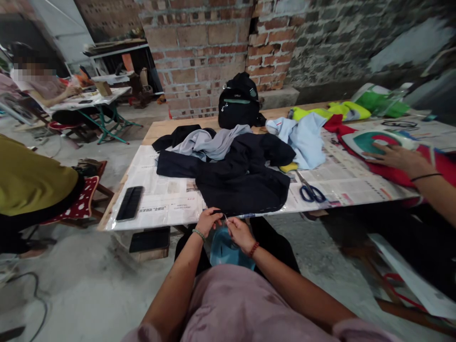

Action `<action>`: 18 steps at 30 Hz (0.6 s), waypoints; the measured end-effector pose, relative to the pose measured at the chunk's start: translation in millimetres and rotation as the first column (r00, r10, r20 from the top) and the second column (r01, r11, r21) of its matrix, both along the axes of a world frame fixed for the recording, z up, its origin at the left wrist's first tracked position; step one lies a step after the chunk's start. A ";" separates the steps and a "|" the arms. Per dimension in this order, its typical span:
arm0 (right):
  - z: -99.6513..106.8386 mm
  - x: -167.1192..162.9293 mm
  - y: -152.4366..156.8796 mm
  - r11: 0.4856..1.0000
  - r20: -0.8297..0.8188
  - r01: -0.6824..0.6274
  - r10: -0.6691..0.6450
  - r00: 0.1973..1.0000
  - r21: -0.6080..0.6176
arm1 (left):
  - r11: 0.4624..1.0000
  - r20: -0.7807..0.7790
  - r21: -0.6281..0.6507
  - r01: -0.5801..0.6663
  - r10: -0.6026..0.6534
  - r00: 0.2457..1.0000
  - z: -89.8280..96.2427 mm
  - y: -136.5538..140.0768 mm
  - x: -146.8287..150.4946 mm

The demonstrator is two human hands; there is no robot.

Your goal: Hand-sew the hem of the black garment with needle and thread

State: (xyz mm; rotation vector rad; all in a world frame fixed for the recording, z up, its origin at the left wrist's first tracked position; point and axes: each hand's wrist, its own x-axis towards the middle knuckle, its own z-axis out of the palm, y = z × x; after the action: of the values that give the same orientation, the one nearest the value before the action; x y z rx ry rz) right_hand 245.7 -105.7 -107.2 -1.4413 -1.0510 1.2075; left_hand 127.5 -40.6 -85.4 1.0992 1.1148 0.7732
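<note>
A black garment [245,185] lies in folds on the table, its near edge reaching the table's front rim. Light stitches run along that edge. My left hand [209,222] is closed on the garment's edge, thumb and fingers pinched together. Just to its right, my right hand [240,233] pinches a thin, pale needle [225,218] close to the cloth; its fine detail is too small to make out. A blue plastic basin [223,249] sits below both hands, between my knees. Scissors with dark blue handles [312,193] rest on the newspaper to the right.
Newspaper under clear plastic covers the table [171,202]. A phone [130,203] lies at left, grey cloth [213,142] and a light blue garment [302,140] behind, and a black backpack [240,102] farther back. At right, a co-worker's hand [399,159] rests on red cloth [388,173].
</note>
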 end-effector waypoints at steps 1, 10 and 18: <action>1.0 -0.5 0.7 1.000 -0.003 0.007 -0.007 1.000 -0.009 | 1.000 0.001 0.003 -0.002 0.002 1.000 0.0 -0.1 -0.1; 3.2 -3.8 8.8 0.999 0.013 0.020 -0.020 1.000 -0.039 | 1.000 -0.009 -0.001 0.026 -0.026 1.000 1.6 -0.4 -0.7; -0.8 -8.3 16.7 0.995 0.101 0.086 -0.081 0.992 -0.054 | 0.997 -0.099 0.054 0.060 -0.054 0.994 -2.7 -2.4 -2.9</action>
State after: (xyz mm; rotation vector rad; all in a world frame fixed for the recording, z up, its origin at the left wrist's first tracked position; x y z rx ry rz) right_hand 237.4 -89.0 -108.0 -1.5887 -1.0190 1.1246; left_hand 124.6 -43.0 -88.1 1.2228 1.1439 0.7161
